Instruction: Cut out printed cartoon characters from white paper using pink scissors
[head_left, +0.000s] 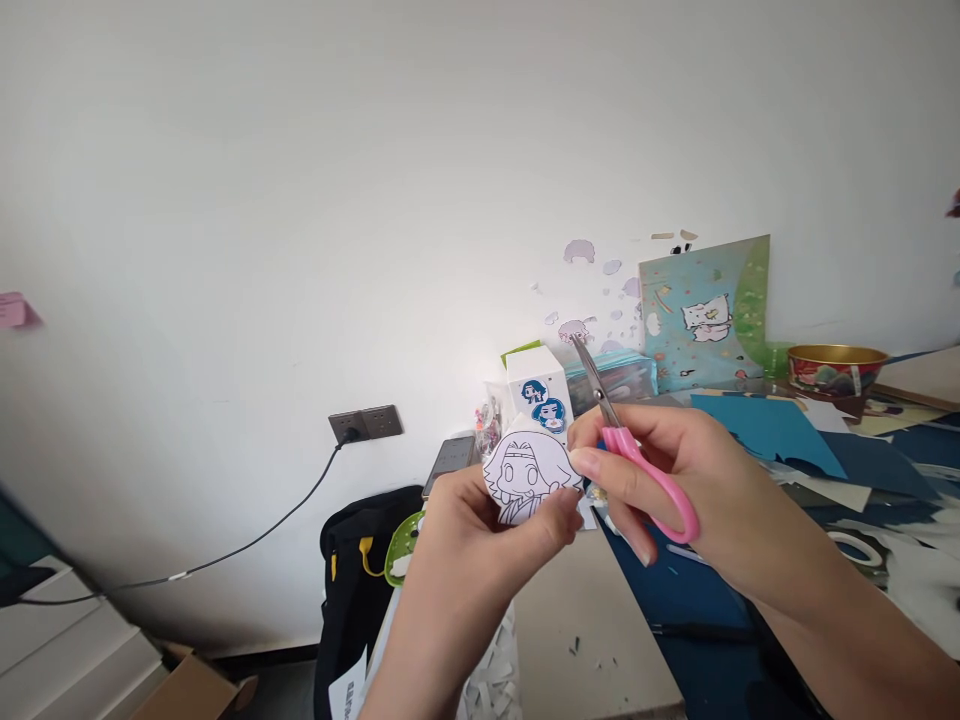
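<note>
My left hand (495, 540) pinches a white paper cutout (529, 470) printed with a line-drawn, long-haired cartoon figure. Its thumb lies across the lower front of the paper. Pink-handled scissors (616, 440) rest in my right hand (660, 470), with the metal blades pointing up and away from the cutout. The thumb and a finger of that hand also touch the cutout's right edge. Just behind the paper stands a white box (540, 370) bearing two blue-haired character stickers.
A blue illustrated folder (697, 310) leans on the wall beside a red-and-gold bowl (836, 370). Blue paper sheets (772, 430) and a tape roll (855, 548) lie on the right. A phone (452, 455) and black bag (360, 560) are left. Small scraps dot the beige board (592, 620).
</note>
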